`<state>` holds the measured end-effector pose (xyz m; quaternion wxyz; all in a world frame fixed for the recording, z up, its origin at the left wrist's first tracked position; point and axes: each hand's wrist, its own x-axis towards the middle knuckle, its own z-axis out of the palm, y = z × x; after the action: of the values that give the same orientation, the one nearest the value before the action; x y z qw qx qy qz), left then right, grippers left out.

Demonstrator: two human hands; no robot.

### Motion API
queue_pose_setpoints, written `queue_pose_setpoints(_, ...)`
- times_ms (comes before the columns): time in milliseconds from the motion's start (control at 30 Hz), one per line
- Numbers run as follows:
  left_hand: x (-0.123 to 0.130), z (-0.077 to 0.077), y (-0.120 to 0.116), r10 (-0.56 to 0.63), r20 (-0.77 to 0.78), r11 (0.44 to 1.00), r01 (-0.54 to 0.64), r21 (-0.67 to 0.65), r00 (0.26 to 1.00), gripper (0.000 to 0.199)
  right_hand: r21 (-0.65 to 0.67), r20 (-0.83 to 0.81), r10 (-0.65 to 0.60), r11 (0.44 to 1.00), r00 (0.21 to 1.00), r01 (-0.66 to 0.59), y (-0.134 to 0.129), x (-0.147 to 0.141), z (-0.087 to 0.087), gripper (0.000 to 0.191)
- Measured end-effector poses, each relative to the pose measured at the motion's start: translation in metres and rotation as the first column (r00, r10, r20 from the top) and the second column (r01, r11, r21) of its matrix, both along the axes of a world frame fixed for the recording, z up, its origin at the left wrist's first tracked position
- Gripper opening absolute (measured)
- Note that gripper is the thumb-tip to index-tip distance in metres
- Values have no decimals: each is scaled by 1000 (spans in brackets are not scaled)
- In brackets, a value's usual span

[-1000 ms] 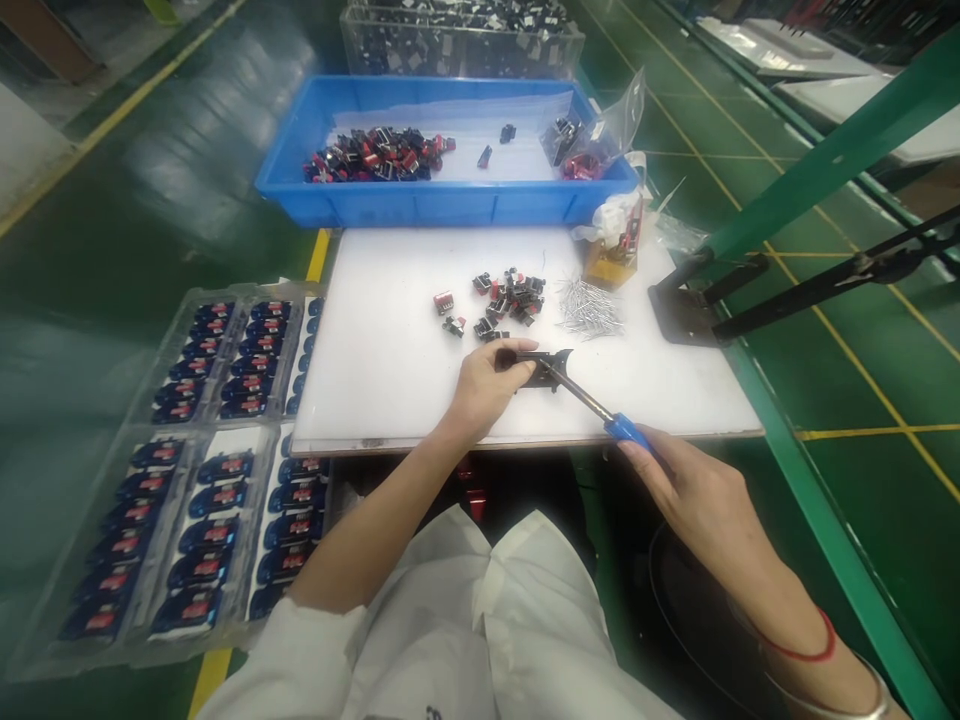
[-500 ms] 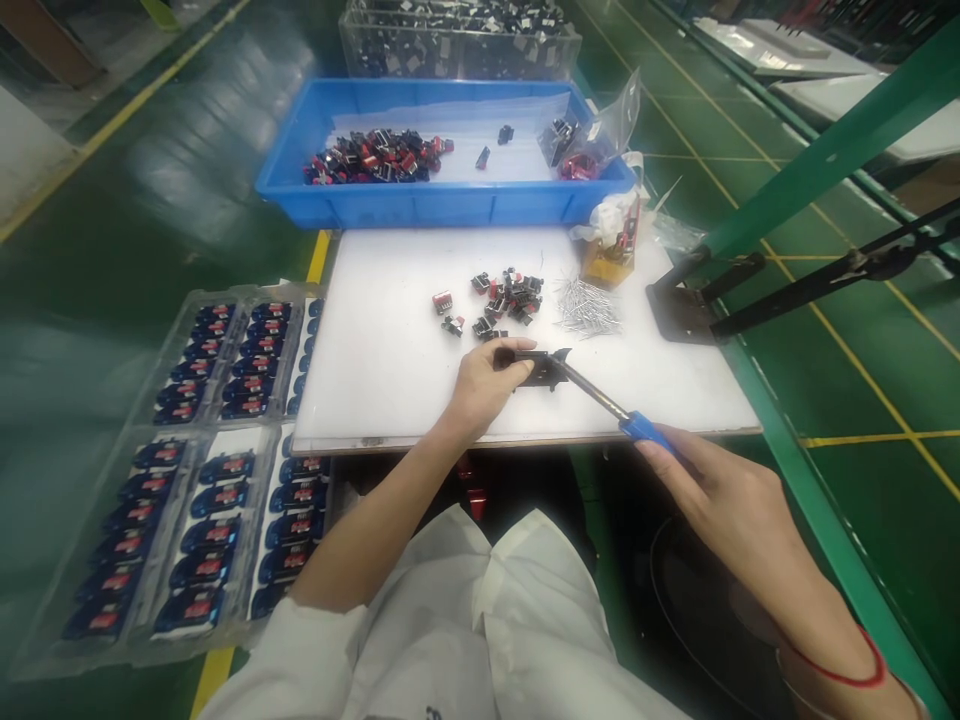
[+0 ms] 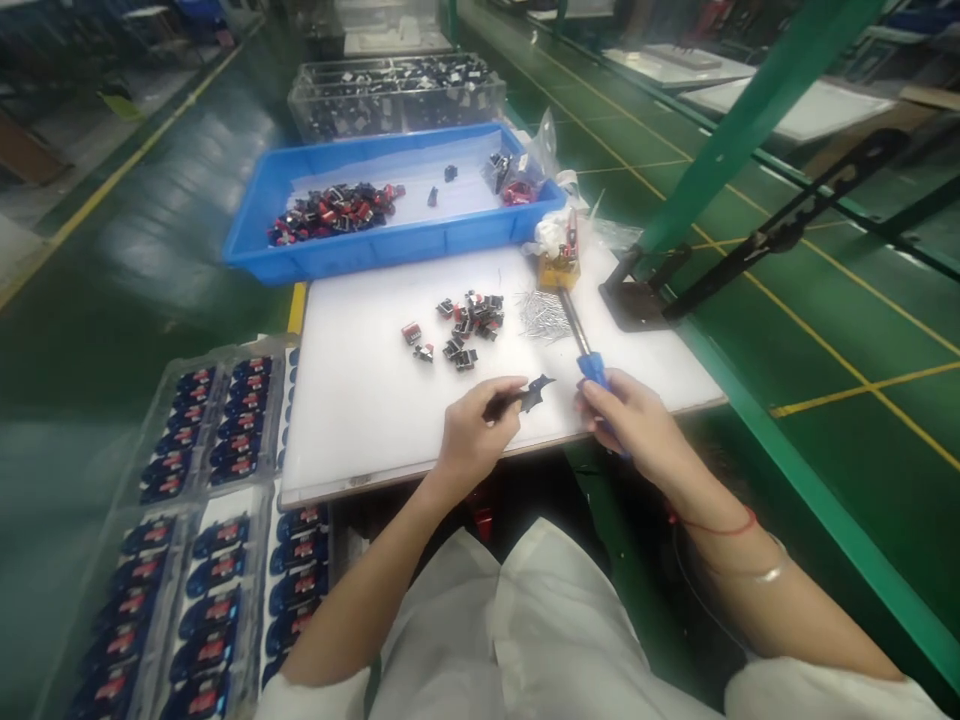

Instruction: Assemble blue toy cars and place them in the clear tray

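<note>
My left hand (image 3: 480,425) pinches a small black part (image 3: 534,393) over the front of the white board (image 3: 352,400). To its right, my right hand (image 3: 626,420) is closed around the blue handle of a soldering-iron-like tool (image 3: 592,367). The metal shaft of the tool points away from me, and its tip is at the yellow holder (image 3: 559,272), apart from the black part. Beyond my left hand lie a cluster of small black-and-red parts (image 3: 472,318) and a pile of thin metal pins (image 3: 544,315).
A blue bin (image 3: 360,245) with black-and-red parts stands behind the board, with a clear box (image 3: 397,125) of black pieces beyond. Trays (image 3: 191,500) of blue-and-red items are at the left. A green post (image 3: 750,120) with a black bracket (image 3: 637,303) rises at the right.
The tool has moved off the black part to the yellow holder, its shaft now steeper. My left hand has tilted the black part. The camera view has shifted.
</note>
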<state>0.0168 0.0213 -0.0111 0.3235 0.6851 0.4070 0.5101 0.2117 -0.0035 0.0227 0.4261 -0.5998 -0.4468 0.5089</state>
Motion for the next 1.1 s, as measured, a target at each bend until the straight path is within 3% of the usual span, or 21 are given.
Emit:
queue_pose_setpoints(67,-2,0,-5,-26,-115,967,54,248,993,29,-26,-65,42,999,997,-44,8,-6,-2,55)
queue_pose_setpoints(167,-6,0,-12,-18,-307,849,177,498,951,30,-71,-131,71,994,989,-80,14,-12,-2,51)
queue_pose_setpoints(367,-14,6,-21,83,-483,674,308,671,872,24,-124,-185,79,987,980,-103,11,-14,2,47)
queue_pose_setpoints(433,-17,7,-21,68,-497,648,341,681,865,24,-107,-213,88,988,973,-113,8,-15,4,45)
queue_pose_setpoints(500,-22,6,-19,-9,-501,700,364,615,865,27,-80,-235,91,990,968,-113,7,-17,6,44)
queue_pose_setpoints(567,-28,5,-18,-85,-465,818,328,472,881,28,-53,-241,75,994,968,-91,6,-20,8,46)
queue_pose_setpoints(633,-35,3,-17,-85,-383,928,213,307,920,31,-31,-235,41,998,971,-49,7,-23,8,48)
queue_pose_setpoints(733,-41,1,-19,-88,-209,996,89,-3,974,66,-4,-227,-25,1000,974,24,9,-28,7,50)
queue_pose_setpoints(800,-41,1,-21,-163,-28,952,149,-268,986,77,8,-227,-58,998,972,61,10,-32,5,52)
queue_pose_setpoints(867,-38,3,-22,-168,170,861,228,-454,971,74,10,-218,-73,997,973,76,11,-36,2,55)
queue_pose_setpoints(933,-33,5,-20,-93,304,810,249,-531,948,68,-4,-192,-74,997,979,74,11,-39,-1,57)
queue_pose_setpoints(1033,-31,7,-15,4,379,803,223,-553,925,61,-9,-119,-52,999,992,51,12,-42,-4,54)
queue_pose_setpoints(1100,-36,6,-11,16,382,810,212,-547,924,56,58,-26,-54,997,998,55,15,-42,-5,47)
